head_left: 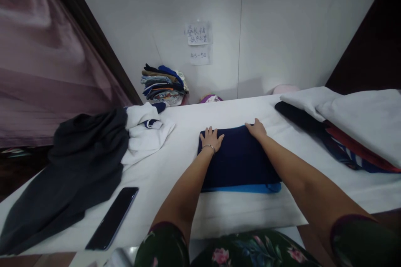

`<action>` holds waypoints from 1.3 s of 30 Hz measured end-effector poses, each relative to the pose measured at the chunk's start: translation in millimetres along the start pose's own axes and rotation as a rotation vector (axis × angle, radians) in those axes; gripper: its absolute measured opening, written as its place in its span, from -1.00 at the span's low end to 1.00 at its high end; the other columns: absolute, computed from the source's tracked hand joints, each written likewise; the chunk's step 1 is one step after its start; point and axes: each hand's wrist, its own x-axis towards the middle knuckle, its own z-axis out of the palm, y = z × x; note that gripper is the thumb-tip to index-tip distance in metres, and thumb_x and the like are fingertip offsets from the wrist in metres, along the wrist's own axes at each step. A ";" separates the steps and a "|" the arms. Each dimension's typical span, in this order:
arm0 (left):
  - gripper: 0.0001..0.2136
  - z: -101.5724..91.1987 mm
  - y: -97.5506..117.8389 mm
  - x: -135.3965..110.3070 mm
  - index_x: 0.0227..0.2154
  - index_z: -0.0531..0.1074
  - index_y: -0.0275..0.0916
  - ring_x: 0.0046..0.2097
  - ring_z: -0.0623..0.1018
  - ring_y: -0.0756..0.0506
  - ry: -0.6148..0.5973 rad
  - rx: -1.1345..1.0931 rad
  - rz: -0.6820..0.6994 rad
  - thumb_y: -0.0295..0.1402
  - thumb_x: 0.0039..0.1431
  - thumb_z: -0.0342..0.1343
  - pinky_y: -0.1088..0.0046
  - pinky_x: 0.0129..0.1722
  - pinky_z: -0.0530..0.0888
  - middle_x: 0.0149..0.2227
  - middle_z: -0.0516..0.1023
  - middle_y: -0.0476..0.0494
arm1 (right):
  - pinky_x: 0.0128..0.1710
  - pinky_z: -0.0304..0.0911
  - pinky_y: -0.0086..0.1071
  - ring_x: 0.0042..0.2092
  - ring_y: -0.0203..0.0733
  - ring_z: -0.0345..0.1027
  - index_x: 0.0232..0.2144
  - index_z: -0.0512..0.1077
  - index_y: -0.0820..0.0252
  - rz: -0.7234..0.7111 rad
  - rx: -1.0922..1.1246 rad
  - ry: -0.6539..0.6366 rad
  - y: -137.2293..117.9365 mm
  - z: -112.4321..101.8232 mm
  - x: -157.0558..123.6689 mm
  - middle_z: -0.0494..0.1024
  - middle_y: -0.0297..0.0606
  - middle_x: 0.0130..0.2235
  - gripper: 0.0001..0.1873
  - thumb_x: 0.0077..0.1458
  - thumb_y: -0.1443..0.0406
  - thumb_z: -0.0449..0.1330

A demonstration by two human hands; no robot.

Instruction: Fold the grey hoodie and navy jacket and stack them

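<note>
Your 2 hands lie open and flat, gripping nothing. The left hand (212, 138) (the one with the thin bracelet (208, 147)) and the right hand (256, 130) both rest near the far edge of a folded navy garment (238, 158). It lies smooth and rectangular on the white-covered table (178, 162), with a bright blue band (241, 188) along its near edge. Left of the garment are a white garment (144, 142), a dark grey garment (84, 167) and a black smartphone (112, 218); right of it sits a pile of folded clothes (360, 121).
</note>
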 end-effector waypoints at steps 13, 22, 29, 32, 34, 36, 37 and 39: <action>-0.26 31.4 0.0 8.4 0.31 0.00 -0.24 0.37 -0.18 -0.34 -0.086 0.188 -0.183 0.12 0.19 -0.40 -0.17 0.25 -0.12 0.38 -0.12 -0.23 | 0.03 0.20 -0.13 0.11 0.10 0.28 0.16 0.26 0.24 -0.020 -0.153 -0.014 21.3 12.0 -4.5 0.40 0.02 0.11 -0.48 0.20 0.17 0.00; -0.26 33.2 0.9 7.6 0.31 0.01 -0.26 0.37 -0.17 -0.34 -0.070 0.192 -0.194 0.11 0.20 -0.40 -0.17 0.25 -0.13 0.37 -0.10 -0.24 | 0.28 -0.29 -0.06 0.35 0.00 -0.24 0.29 0.03 0.18 -0.794 -0.387 -0.307 -17.2 27.7 -31.7 0.05 -0.11 0.33 -0.26 0.20 -0.09 -0.17; -0.23 33.3 -1.3 7.9 0.30 0.01 -0.28 0.37 -0.17 -0.29 -0.073 0.169 -0.224 0.14 0.17 -0.41 -0.15 0.26 -0.13 0.37 -0.11 -0.22 | 0.29 -0.31 -0.04 0.37 0.03 -0.34 0.30 0.02 0.26 -0.469 -0.513 -0.374 1.0 44.3 -11.7 -0.07 -0.10 0.36 -0.11 0.15 -0.21 -0.29; -0.21 33.9 -1.7 9.0 0.30 0.01 -0.28 0.37 -0.17 -0.30 -0.074 0.161 -0.238 0.16 0.16 -0.42 -0.14 0.26 -0.12 0.37 -0.10 -0.23 | 0.26 -0.27 0.07 0.37 0.04 -0.41 0.32 -0.06 0.23 -0.347 -0.484 -0.361 8.8 42.7 -2.4 -0.15 -0.11 0.38 -0.09 0.13 -0.23 -0.30; -0.20 33.8 -1.3 9.4 0.30 0.01 -0.29 0.37 -0.17 -0.30 -0.073 0.157 -0.242 0.17 0.16 -0.43 -0.13 0.26 -0.13 0.37 -0.10 -0.23 | 0.24 -0.21 0.11 0.37 0.04 -0.41 0.32 -0.08 0.21 -0.304 -0.457 -0.355 13.3 42.2 0.8 -0.17 -0.12 0.38 -0.08 0.12 -0.24 -0.31; -0.20 32.8 -0.3 9.3 0.30 0.02 -0.28 0.37 -0.17 -0.30 -0.070 0.148 -0.244 0.17 0.16 -0.44 -0.12 0.27 -0.13 0.37 -0.10 -0.22 | 0.24 -0.20 0.10 0.37 0.02 -0.41 0.32 -0.08 0.21 -0.302 -0.445 -0.354 16.2 42.0 2.2 -0.17 -0.12 0.38 -0.08 0.12 -0.24 -0.31; -0.21 32.0 0.2 9.2 0.30 0.03 -0.27 0.37 -0.16 -0.29 -0.068 0.138 -0.247 0.17 0.16 -0.45 -0.12 0.27 -0.13 0.37 -0.10 -0.22 | 0.24 -0.20 0.11 0.37 0.02 -0.41 0.32 -0.08 0.22 -0.305 -0.443 -0.356 16.8 41.5 2.4 -0.17 -0.12 0.38 -0.08 0.13 -0.24 -0.30; -0.23 29.8 0.9 8.9 0.29 0.06 -0.25 0.37 -0.13 -0.28 -0.060 0.106 -0.254 0.14 0.18 -0.48 -0.10 0.27 -0.12 0.37 -0.07 -0.21 | 0.25 -0.20 0.11 0.37 0.00 -0.41 0.32 -0.08 0.23 -0.306 -0.446 -0.367 15.5 39.2 2.2 -0.17 -0.12 0.38 -0.10 0.14 -0.22 -0.30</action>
